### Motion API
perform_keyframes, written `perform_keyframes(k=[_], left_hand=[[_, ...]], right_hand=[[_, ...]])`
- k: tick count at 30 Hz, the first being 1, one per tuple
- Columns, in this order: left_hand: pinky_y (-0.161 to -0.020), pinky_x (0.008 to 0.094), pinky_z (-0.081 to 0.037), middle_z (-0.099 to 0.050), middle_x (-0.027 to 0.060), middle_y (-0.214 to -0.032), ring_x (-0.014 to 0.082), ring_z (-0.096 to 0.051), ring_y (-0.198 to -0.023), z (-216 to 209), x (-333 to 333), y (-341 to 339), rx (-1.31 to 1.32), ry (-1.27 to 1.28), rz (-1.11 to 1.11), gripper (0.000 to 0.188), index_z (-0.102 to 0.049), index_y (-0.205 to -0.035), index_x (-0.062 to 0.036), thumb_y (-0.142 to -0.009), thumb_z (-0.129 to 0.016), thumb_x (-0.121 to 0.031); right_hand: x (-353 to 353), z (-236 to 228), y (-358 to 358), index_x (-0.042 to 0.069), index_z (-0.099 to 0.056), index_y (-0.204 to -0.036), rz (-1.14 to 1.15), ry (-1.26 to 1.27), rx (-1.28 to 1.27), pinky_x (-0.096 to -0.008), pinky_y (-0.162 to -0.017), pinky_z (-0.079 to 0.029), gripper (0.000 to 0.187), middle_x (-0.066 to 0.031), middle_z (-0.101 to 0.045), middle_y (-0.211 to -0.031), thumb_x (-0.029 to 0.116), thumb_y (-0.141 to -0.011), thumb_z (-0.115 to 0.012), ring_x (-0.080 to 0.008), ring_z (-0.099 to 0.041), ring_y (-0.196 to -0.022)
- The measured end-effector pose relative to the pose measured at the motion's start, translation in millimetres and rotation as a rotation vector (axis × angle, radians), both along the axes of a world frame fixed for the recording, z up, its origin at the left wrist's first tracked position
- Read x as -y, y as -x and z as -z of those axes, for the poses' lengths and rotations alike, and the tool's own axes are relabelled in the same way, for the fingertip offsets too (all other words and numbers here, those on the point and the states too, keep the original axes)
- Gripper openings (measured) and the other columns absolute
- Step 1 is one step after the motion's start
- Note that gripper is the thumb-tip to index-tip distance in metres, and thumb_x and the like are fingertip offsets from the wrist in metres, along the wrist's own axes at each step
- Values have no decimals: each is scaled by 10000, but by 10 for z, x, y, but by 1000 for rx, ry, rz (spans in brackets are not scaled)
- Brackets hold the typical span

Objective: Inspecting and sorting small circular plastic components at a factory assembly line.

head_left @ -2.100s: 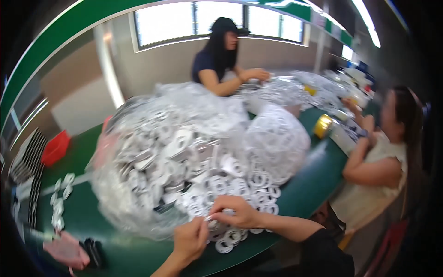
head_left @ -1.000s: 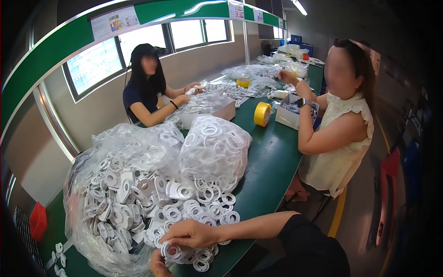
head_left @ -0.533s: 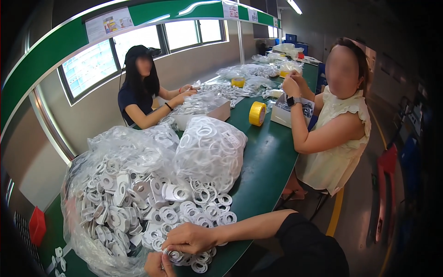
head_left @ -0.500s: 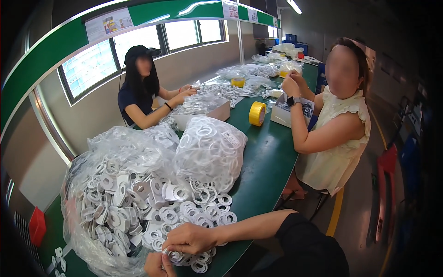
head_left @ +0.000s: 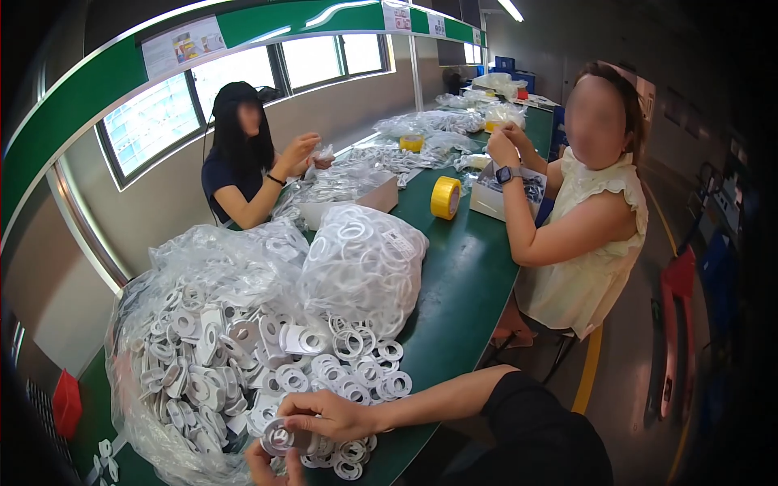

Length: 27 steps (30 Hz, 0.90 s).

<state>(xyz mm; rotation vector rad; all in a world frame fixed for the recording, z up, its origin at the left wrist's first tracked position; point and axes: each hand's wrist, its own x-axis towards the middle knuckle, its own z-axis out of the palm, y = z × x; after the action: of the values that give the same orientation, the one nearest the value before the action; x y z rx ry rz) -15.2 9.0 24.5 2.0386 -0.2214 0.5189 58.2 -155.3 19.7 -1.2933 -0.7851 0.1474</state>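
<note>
Evidently, one white piece [head_left: 278, 438] is in work at six o'clock, held between the fingers of the left hand [head_left: 271, 475] and right hand [head_left: 334, 413]. Much seems left: loose rings [head_left: 363, 373] at two o'clock from it, plates [head_left: 209, 387] at ten, both too heaped to count. Two bags: one open bag [head_left: 194, 257], one ring-filled bag [head_left: 362, 271]. Finished pieces: cannot tell.

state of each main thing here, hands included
Round piece, held
Right hand, pinching the round piece
Left hand, holding its lower edge
Loose rings, piled, overlapping
Large clear bag, open, filled
Smaller bag, bulging, closure unclear
Nearest tape roll, standing on edge
Left-side box, open, heaped
Right-side box, open, filled
</note>
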Motion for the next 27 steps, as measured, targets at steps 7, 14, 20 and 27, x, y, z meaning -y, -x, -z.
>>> perform_keyframes(k=[7,14,20,27], left_hand=[[-685,344,-469,-617,163,-863,239,-589,-752,22,23,40,-91,-122,67,250,-572,-1039,24,-828,-566,-110],[-696,415,-463,-621,190,-874,321,-603,-762,-63,19,95,-185,-304,10,262,-562,-1043,-4,-815,-571,-132],[-517,403,-408,-569,177,-702,354,-559,-587,177,20,-156,-69,-151,160,139,-515,-864,-17,-828,-588,-130],[-618,303,-471,-631,104,-812,168,-608,-700,78,-9,-14,-258,381,163,191,-528,-994,0,-877,-556,-148]], right_hand=[[32,11,43,6,-556,-879,40,8,-37,-241,-718,-422,201,-34,-577,-810,204,-890,-591,-78,-513,-764],[-11,8,25,40,-562,-725,306,218,188,-279,-529,-406,300,-52,-537,-596,278,-736,-744,-128,-534,-561],[203,-39,-22,31,-636,-842,447,396,424,-290,-597,-480,347,-78,-629,-721,255,-638,-802,-186,-610,-634],[-54,-101,-27,-8,-643,-958,314,303,235,-276,-606,-467,204,-114,-637,-747,105,-790,-664,-168,-610,-663]])
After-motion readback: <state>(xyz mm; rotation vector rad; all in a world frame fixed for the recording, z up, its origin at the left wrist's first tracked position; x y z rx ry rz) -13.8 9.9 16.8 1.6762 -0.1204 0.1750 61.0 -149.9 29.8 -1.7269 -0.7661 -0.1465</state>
